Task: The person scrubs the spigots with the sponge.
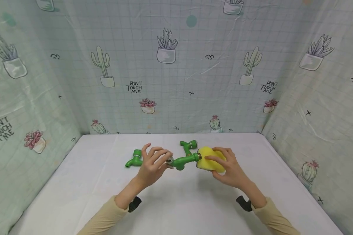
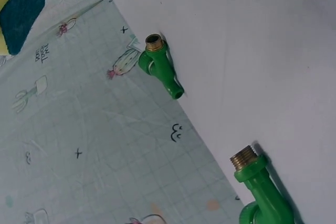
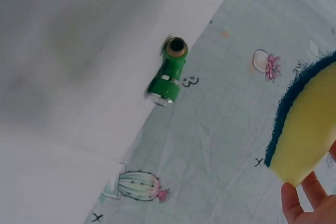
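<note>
My left hand point(image 1: 154, 164) holds a green tap point(image 1: 184, 160) above the table, with its fingers at the end with the shiny metal part. The tap's brass threaded end points right and sits right at the edge of a yellow sponge point(image 1: 206, 159). My right hand point(image 1: 230, 168) grips that sponge, thumb below and fingers over the top. In the right wrist view the sponge point(image 3: 307, 121) is bent and shows a dark blue scouring layer. The left wrist view catches the sponge's dark side point(image 2: 23, 17) at its upper corner; the held tap is out of that view.
Two more green taps lie on the white table point(image 1: 176, 209): one tap point(image 1: 135, 159) beyond my left hand, another tap point(image 1: 189, 147) farther back at the middle. Cactus-printed cloth point(image 1: 176, 75) hangs behind the table and along both sides.
</note>
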